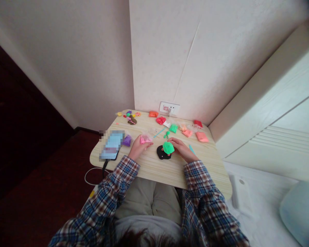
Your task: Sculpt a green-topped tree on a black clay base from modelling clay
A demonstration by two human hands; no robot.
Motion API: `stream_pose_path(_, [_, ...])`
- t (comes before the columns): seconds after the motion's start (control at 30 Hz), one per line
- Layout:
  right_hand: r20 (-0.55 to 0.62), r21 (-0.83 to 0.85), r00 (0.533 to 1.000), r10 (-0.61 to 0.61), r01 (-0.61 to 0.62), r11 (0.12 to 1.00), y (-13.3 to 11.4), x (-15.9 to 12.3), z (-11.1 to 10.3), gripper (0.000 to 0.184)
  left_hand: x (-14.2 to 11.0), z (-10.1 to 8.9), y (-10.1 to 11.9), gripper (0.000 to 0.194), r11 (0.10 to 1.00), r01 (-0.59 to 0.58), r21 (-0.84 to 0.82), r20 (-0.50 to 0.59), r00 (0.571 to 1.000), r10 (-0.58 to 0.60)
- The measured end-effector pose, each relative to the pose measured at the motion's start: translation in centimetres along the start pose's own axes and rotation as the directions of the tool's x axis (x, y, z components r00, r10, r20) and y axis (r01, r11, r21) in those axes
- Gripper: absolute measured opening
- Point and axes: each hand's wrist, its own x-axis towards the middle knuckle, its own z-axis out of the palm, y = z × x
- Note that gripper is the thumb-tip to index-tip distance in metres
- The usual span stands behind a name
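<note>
My left hand is closed on a clear bag of pink modelling clay, just over the table. In my right hand is a bright green piece of modelling clay, rounded and leaf-like in outline, held by its right side. Below that piece, a flat black clay shape lies on the tabletop, partly covered by the green one. Small green clay pieces and a thin light-blue modelling tool lie just beyond my hands. Another blue tool shows beside my right wrist.
On the wooden table, a phone with a cable lies left, beside purple clay. A brown clay figure sits at the back left. Bags of orange, red, green and coral clay line the back. A wall socket is behind.
</note>
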Motion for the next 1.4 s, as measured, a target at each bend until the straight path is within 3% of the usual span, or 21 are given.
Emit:
stream_pose_path(0.13, [0.038, -0.048, 0.999, -0.005, 0.007, 0.999, 0.7, 0.4, -0.8, 0.025, -0.4, 0.2, 0.1, 0.021, 0.998, -0.055, 0.033, 0.016, 0.998, 0.055])
stream_pose_path(0.27, [-0.058, -0.036, 0.993, -0.099, 0.097, 0.995, 0.8, -0.6, -1.9, 0.026, -0.5, -0.1, 0.2, 0.019, 0.982, -0.119, 0.149, 0.018, 0.993, 0.118])
stream_pose_path(0.37, [-0.130, -0.029, 0.982, -0.137, 0.134, 0.991, 0.7, -2.2, -2.5, 0.025, -0.9, -0.9, 0.3, 0.030, 0.936, -0.177, 0.304, -0.001, 0.982, 0.186])
stream_pose_path(0.47, [-0.165, -0.023, 0.975, -0.149, 0.147, 0.989, 0.9, -3.7, -2.6, 0.026, -1.5, -1.8, 0.7, 0.044, 0.848, -0.253, 0.466, 0.015, 0.961, 0.278])
stream_pose_path(0.63, [-0.195, -0.044, 0.960, -0.201, 0.196, 0.980, 1.4, -5.4, -2.0, 0.026, -1.8, -2.8, 1.0, 0.034, 0.641, -0.398, 0.656, 0.179, 0.908, 0.379])
stream_pose_path(0.8, [-0.259, -0.141, 0.914, -0.311, 0.283, 0.949, 1.7, -6.9, -1.4, 0.020, -1.6, -2.8, 0.9, 0.054, 0.482, -0.442, 0.756, 0.238, 0.873, 0.426])
stream_pose_path(0.87, [-0.275, -0.200, 0.899, -0.341, 0.294, 0.935, 2.0, -7.2, -1.3, 0.019, -2.0, -2.7, 0.9, 0.059, 0.443, -0.462, 0.768, 0.243, 0.851, 0.466])
stream_pose_path(0.93, [-0.287, -0.261, 0.887, -0.360, 0.289, 0.921, 2.3, -7.4, -1.2, 0.021, -2.7, -2.4, 0.7, 0.057, 0.427, -0.526, 0.736, 0.251, 0.797, 0.549])
stream_pose_path(1.03, [-0.318, -0.350, 0.868, -0.382, 0.268, 0.898, 3.2, -7.7, -0.9, 0.021, -4.3, -1.5, 0.2, 0.029, 0.441, -0.605, 0.663, 0.221, 0.721, 0.657])
stream_pose_path(1.13, [-0.331, -0.426, 0.855, -0.400, 0.243, 0.872, 4.0, -8.2, -0.3, 0.021, -5.8, 0.0, -0.4, 0.006, 0.447, -0.653, 0.612, 0.246, 0.694, 0.677])
stream_pose_path(1.27, [-0.300, -0.471, 0.865, -0.402, 0.232, 0.851, 4.5, -8.4, 1.1, 0.025, -6.6, 1.9, -0.7, 0.006, 0.408, -0.731, 0.546, 0.376, 0.650, 0.661])
stream_pose_path(1.4, [-0.265, -0.472, 0.883, -0.388, 0.232, 0.851, 4.7, -7.8, 2.4, 0.032, -6.6, 2.4, -0.8, 0.008, 0.379, -0.759, 0.530, 0.449, 0.630, 0.634])
